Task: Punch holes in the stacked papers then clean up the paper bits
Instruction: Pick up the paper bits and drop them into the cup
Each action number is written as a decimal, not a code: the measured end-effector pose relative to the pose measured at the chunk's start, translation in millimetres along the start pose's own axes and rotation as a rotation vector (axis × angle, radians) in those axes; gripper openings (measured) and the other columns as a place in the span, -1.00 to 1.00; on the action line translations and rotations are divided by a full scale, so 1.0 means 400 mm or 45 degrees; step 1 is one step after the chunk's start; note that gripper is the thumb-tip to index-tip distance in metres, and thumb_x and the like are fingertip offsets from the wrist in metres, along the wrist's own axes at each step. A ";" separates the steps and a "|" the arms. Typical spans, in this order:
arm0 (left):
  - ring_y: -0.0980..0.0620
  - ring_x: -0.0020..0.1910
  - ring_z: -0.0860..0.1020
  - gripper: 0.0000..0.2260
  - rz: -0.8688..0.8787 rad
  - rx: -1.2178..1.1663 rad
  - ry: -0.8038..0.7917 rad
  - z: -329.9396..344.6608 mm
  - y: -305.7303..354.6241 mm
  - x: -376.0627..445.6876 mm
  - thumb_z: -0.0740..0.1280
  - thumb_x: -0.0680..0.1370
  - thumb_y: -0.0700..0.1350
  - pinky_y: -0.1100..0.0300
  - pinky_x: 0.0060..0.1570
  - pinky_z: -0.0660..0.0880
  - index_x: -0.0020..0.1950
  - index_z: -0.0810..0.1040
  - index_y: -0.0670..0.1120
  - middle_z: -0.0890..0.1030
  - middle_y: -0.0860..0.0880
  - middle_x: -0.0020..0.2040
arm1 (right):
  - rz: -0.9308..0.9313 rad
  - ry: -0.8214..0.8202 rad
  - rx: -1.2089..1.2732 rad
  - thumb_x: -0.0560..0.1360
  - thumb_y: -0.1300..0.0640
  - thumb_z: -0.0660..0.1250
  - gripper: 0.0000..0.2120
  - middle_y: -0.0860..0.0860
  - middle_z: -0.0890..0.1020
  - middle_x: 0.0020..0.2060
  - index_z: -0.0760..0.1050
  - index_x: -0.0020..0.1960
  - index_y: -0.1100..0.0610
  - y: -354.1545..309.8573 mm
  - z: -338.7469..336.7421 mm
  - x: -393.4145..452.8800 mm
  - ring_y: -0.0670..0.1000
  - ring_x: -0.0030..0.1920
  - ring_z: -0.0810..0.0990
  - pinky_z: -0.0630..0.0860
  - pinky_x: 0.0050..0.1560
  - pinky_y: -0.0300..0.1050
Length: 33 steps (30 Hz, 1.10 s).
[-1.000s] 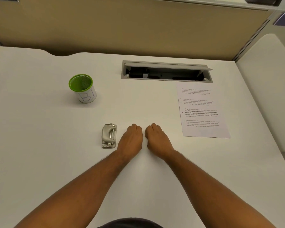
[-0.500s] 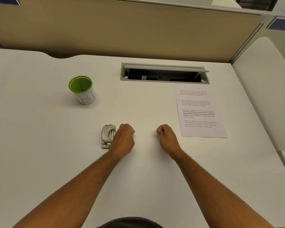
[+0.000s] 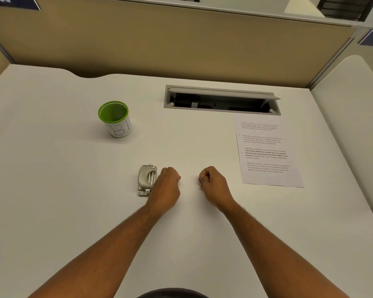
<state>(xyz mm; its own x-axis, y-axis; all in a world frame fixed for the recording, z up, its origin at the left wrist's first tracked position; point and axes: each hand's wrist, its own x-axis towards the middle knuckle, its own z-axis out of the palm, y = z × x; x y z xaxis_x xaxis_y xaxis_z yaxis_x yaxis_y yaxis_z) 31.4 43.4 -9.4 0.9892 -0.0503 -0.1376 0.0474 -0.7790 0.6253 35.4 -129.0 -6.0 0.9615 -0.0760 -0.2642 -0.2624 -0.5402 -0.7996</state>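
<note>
A small silver hole punch (image 3: 146,179) lies on the white desk (image 3: 52,190), just left of my left hand (image 3: 167,186). That hand is curled into a loose fist, its edge beside or touching the punch, holding nothing. My right hand (image 3: 213,183) is also a fist resting on the desk, a short gap from the left one. The printed papers (image 3: 267,153) lie flat to the right, apart from my right hand. A green mesh cup (image 3: 115,118) labelled "BIN" stands upright at the back left.
An open cable tray slot (image 3: 222,101) is set into the desk behind the papers. A beige partition wall (image 3: 181,44) closes the back. A second white desk surface (image 3: 353,125) adjoins on the right.
My hands lay flat and side by side a second ago. They have curled into fists and moved apart, the left toward the punch, the right toward the papers.
</note>
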 end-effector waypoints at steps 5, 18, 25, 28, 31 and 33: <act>0.10 -0.39 0.34 -0.67 -0.042 0.018 0.157 -0.103 0.018 0.055 0.09 0.31 -0.44 0.27 -0.46 0.21 -0.26 0.26 0.02 0.32 0.07 -0.20 | -0.063 -0.064 -0.059 0.56 0.35 0.11 -0.80 -0.07 0.61 -0.19 0.47 -0.07 0.16 -0.073 0.044 0.045 -0.05 -0.20 0.58 0.51 -0.23 -0.27; -0.16 -0.15 0.57 -0.93 -0.180 0.144 0.525 -0.440 -0.155 0.277 0.37 0.50 -0.27 0.04 -0.19 0.56 -0.15 0.51 -0.16 0.55 -0.15 -0.10 | -0.511 -0.200 -0.227 0.62 0.33 0.11 -0.85 0.16 0.63 -0.05 0.45 0.00 0.22 -0.515 0.225 0.256 0.19 -0.05 0.60 0.57 -0.06 0.13; -0.06 -0.10 0.49 -0.91 -0.204 0.210 0.572 -0.491 -0.211 0.341 0.33 0.57 -0.17 0.10 -0.22 0.47 0.04 0.50 -0.16 0.45 -0.15 0.03 | -0.651 -0.130 -0.427 0.63 0.26 0.17 -0.87 0.14 0.64 -0.10 0.49 -0.01 0.21 -0.629 0.318 0.339 0.13 -0.14 0.58 0.54 -0.15 0.04; -0.05 -0.14 0.46 -0.93 -0.187 0.239 0.567 -0.489 -0.220 0.348 0.30 0.58 -0.16 0.09 -0.26 0.46 0.00 0.50 -0.15 0.38 -0.09 -0.05 | -0.702 -0.095 -0.481 0.60 0.27 0.20 -0.88 0.13 0.65 -0.16 0.51 -0.03 0.22 -0.637 0.339 0.361 0.15 -0.16 0.61 0.57 -0.14 0.08; -0.04 -0.15 0.47 -0.92 -0.187 0.230 0.568 -0.485 -0.227 0.351 0.30 0.58 -0.14 0.08 -0.23 0.54 -0.02 0.51 -0.15 0.36 -0.07 -0.07 | -0.743 -0.060 -0.499 0.59 0.28 0.23 -0.90 0.10 0.66 -0.17 0.51 -0.01 0.18 -0.632 0.348 0.376 0.11 -0.19 0.61 0.58 -0.19 0.03; -0.05 -0.14 0.48 -0.92 -0.192 0.216 0.578 -0.482 -0.233 0.353 0.32 0.57 -0.14 0.07 -0.23 0.55 -0.02 0.54 -0.15 0.40 -0.09 -0.06 | -0.745 -0.049 -0.505 0.59 0.28 0.24 -0.91 0.09 0.66 -0.16 0.52 -0.01 0.16 -0.629 0.349 0.386 0.08 -0.21 0.60 0.54 -0.26 -0.07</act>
<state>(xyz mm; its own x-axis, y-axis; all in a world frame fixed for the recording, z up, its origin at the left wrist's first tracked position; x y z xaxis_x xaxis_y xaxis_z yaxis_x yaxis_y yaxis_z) 193.3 229.4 60.9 0.9354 0.3180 0.1548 0.2083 -0.8491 0.4854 238.3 112.2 79.1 0.9301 0.3457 0.1245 0.3533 -0.7484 -0.5613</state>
